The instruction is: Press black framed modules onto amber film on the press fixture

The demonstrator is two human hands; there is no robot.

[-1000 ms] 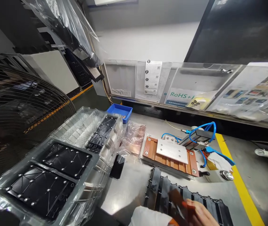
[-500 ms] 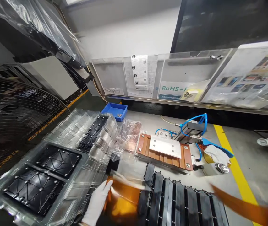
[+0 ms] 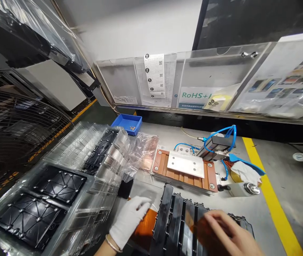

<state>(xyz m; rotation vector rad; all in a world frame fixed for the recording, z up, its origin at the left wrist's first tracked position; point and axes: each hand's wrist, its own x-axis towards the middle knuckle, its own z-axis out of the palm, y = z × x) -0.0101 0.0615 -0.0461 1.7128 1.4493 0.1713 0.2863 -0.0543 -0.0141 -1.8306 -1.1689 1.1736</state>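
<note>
My left hand [image 3: 130, 220], in a white glove, is over a translucent amber film sheet [image 3: 146, 227] at the bottom middle. Its fingers are curled together, and what lies between them is hidden. My bare right hand [image 3: 231, 231] pinches a strip of amber film [image 3: 203, 227], darkened and blurred, above a row of long black plastic parts [image 3: 174, 209] standing side by side. A clear sheet [image 3: 147, 190] lies beyond the left fingers. To the left are stacked clear trays [image 3: 87, 209] holding black ribbed panels [image 3: 58, 183].
Behind the black parts stands a brown fixture [image 3: 159, 161] with a white plate [image 3: 185, 164] and blue air hoses [image 3: 233, 138]. A blue bin [image 3: 127, 122], plastic bags [image 3: 143, 149], a metal-capped bottle [image 3: 243, 189] and a wire-guarded fan [image 3: 20, 142] surround the work.
My left hand has moved up and right, its fingers now curled over the amber sheet. My right hand has come in from the lower right, bringing the amber strip over the black parts.
</note>
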